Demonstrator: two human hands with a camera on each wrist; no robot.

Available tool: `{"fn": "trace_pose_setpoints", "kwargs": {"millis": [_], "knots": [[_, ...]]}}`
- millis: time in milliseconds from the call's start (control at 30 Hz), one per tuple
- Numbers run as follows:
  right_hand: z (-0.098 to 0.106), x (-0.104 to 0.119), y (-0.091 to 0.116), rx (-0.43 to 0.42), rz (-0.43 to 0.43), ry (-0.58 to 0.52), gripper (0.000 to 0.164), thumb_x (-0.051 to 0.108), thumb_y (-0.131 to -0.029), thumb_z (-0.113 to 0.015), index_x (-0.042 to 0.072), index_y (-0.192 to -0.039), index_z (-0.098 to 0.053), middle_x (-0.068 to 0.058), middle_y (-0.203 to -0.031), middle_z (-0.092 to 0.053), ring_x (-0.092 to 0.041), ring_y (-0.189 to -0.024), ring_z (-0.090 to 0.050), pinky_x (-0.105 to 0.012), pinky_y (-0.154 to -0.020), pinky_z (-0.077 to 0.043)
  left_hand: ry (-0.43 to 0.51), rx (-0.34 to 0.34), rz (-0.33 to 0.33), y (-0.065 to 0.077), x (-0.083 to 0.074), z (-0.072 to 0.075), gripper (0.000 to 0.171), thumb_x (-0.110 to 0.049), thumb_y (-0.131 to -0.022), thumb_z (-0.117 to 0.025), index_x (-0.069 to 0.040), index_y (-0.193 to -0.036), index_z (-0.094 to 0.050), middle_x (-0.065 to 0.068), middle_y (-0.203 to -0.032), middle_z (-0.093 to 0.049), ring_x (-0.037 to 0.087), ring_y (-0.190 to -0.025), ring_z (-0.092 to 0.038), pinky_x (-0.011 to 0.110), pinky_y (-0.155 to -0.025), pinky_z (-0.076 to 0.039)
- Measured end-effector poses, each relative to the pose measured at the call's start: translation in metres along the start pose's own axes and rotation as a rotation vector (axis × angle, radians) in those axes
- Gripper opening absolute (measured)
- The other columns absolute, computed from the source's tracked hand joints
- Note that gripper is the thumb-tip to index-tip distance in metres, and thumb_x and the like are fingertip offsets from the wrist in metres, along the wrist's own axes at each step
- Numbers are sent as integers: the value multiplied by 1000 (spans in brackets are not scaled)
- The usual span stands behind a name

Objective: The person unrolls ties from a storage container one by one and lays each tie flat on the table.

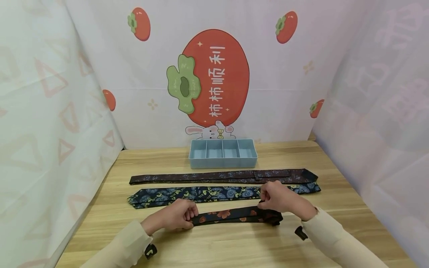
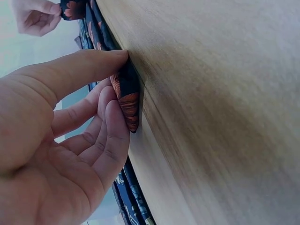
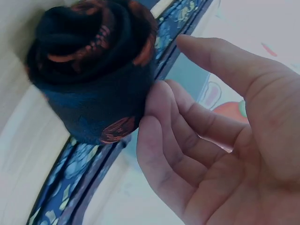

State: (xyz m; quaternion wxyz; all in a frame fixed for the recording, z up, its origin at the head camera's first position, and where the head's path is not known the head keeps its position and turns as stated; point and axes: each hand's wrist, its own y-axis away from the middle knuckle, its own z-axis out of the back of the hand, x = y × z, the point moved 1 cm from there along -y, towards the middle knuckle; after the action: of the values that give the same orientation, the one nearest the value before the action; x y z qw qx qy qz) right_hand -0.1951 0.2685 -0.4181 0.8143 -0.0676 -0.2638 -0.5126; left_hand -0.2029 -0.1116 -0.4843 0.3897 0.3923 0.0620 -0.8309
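Observation:
A dark necktie with orange flowers (image 1: 223, 214) lies nearest the person, partly rolled at its right end. My left hand (image 1: 178, 214) pinches its left end between thumb and fingers; in the left wrist view the necktie's folded end (image 2: 127, 101) shows between them. At the rolled part (image 3: 98, 93), the fingertips of my right hand (image 1: 279, 199) touch the side of the coil. The right thumb (image 3: 206, 54) stands apart from the roll in the right wrist view. Behind lie a blue-and-yellow patterned necktie (image 1: 218, 193) and a dark maroon necktie (image 1: 207, 176), both stretched flat.
A light blue box with several compartments (image 1: 222, 163) stands at the back of the wooden table (image 1: 214, 247). White cloth with persimmon prints (image 1: 151, 67) hangs behind and along both sides. Black straps (image 1: 150, 251) are near both wrists.

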Motion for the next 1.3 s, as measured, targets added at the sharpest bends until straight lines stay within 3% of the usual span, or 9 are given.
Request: {"fn": "trace_pose_setpoints", "kwargs": {"millis": [133,267,467,600,767,1000,1133,1300], "knots": [[0,-7,9,-51,-14,24,31,16,-87,-86,13,-76,-58,8,-60,-47,-5,-51,-39,-23,-58,-38,-2,-4,5,1,0,1,23,-7,-86,-84,-11,-104,-70,-4,-93,-67,2,-80,-59,21,-73,-54],[3,-16,19,-101,-47,60,30,13,-85,-87,12,-78,-58,7,-62,-49,-5,-53,-42,-24,-58,-39,0,-10,6,1,0,2,23,-7,-86,-84,-11,-104,-70,-3,-93,-67,3,-80,-60,22,-73,-54],[11,-29,29,-100,-162,41,25,10,-86,-83,13,-77,-59,4,-62,-52,-10,-53,-44,-28,-58,-40,5,-14,5,1,0,3,23,-8,-86,-84,-11,-105,-70,-3,-95,-66,3,-81,-60,22,-74,-54],[15,-33,30,-97,-164,63,24,9,-85,-81,13,-75,-59,4,-63,-54,-10,-54,-43,-29,-59,-40,9,-18,6,3,1,2,24,-9,-87,-84,-12,-106,-70,-4,-94,-66,3,-81,-59,22,-74,-54],[16,-26,28,-80,-96,59,24,9,-87,-82,13,-78,-61,5,-66,-55,-8,-55,-45,-27,-59,-42,27,-7,13,8,3,-2,24,-9,-88,-84,-12,-106,-70,-4,-93,-66,3,-80,-59,22,-73,-54],[9,-11,20,-63,13,18,13,10,-87,-84,11,-88,-71,7,-78,-68,-1,-66,-59,-25,-63,-53,36,-8,18,11,10,-1,24,-8,-87,-84,-12,-106,-70,-3,-96,-67,3,-81,-60,22,-73,-54],[2,-5,10,30,134,-53,13,10,-91,-81,6,-101,-75,1,-90,-74,-1,-77,-66,-23,-69,-58,32,-19,34,15,12,3,24,-7,-87,-84,-11,-106,-70,-1,-98,-66,6,-81,-60,23,-73,-54],[-6,-1,3,129,191,-104,21,11,-93,-80,1,-110,-75,-8,-101,-76,-2,-84,-70,-21,-74,-59,41,-25,55,22,14,6,24,-7,-87,-84,-11,-105,-69,-1,-97,-65,9,-81,-60,24,-72,-53]]}}
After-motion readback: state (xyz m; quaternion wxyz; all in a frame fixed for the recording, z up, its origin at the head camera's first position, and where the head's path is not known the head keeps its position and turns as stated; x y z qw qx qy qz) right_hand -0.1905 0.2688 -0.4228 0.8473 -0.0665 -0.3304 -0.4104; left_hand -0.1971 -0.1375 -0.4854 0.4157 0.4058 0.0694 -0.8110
